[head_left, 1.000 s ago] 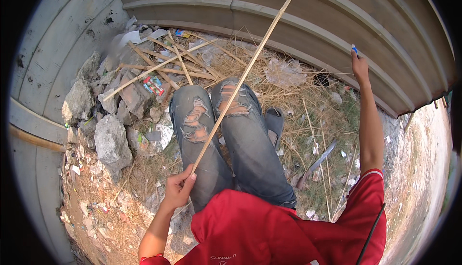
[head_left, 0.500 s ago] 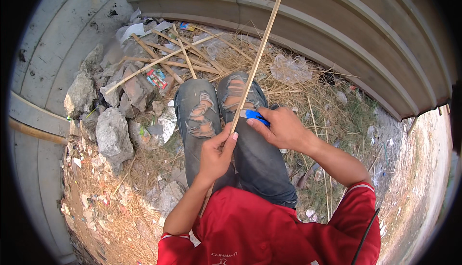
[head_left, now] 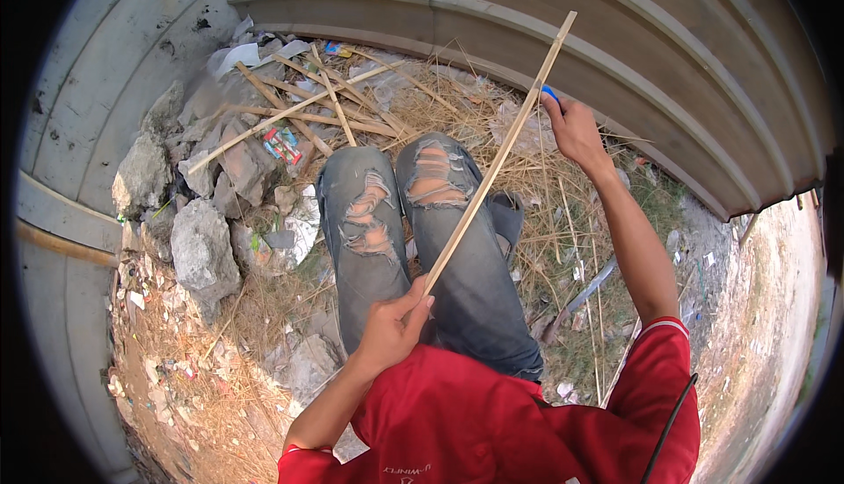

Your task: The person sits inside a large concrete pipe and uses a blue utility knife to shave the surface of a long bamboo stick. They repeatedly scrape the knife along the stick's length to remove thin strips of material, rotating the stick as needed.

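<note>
A long, thin wooden strip [head_left: 497, 163] slants from my lap up to the far right, above my right knee. My left hand [head_left: 393, 327] is closed round its lower part, thumb along the wood. Far up the strip, my right hand [head_left: 576, 132] grips a small blue utility knife [head_left: 550, 94], set against the strip near its far end. Most of the knife is hidden by my fingers, and its blade cannot be made out clearly.
My knees in torn jeans [head_left: 360, 264] lie under the strip. Beyond them several wooden strips [head_left: 303, 110] lie crossed on litter and dry straw. Grey rocks [head_left: 207, 251] are at left. A corrugated metal wall [head_left: 527, 18] curves behind, a pale panel [head_left: 79, 88] stands left.
My right hand with the knife has moved away from me along the strip, from near my left hand to its far end. The strip has tilted further right, its far tip now in view.
</note>
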The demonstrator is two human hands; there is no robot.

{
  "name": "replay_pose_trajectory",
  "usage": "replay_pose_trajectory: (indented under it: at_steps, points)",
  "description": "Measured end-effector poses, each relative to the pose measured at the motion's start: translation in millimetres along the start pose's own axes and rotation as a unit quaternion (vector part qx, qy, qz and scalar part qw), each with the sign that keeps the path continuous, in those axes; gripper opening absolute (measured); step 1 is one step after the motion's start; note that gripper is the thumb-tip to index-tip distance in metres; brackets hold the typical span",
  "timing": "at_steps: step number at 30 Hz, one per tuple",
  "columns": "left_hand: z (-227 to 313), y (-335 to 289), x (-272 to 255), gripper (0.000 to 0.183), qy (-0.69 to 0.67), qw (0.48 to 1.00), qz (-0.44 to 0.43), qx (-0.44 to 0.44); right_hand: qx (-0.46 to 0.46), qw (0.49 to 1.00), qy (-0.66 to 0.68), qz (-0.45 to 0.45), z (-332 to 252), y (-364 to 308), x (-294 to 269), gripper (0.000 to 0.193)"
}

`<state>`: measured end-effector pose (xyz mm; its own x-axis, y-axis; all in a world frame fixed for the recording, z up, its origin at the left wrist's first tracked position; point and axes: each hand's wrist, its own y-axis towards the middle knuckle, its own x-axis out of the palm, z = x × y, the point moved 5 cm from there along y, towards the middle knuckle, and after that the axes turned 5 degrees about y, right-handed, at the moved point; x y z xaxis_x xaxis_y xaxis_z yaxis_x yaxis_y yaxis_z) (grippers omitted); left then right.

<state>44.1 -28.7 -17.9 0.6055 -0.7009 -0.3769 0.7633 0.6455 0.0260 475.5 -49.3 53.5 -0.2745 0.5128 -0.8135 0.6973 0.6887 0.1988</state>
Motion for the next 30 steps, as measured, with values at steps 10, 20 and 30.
replay_pose_trajectory:
  at_steps: [10,20,30]
  points:
    - [-37.0,-82.0,-76.2,0.031,0.006,0.991,-0.127,-0.041,0.152,0.941,-0.102,0.285,311.3,55.0,-215.2,0.075]
    - [12.6,18.5,-0.4,0.048,-0.254,0.959,-0.075,-0.106,-0.062,0.988,0.131,-0.048,-20.9,-91.5,-36.0,0.052]
    - [9.0,46.3,19.9,0.047,-0.231,0.967,-0.052,-0.098,-0.150,0.941,0.028,-0.301,-122.9,-177.8,36.8,0.050]
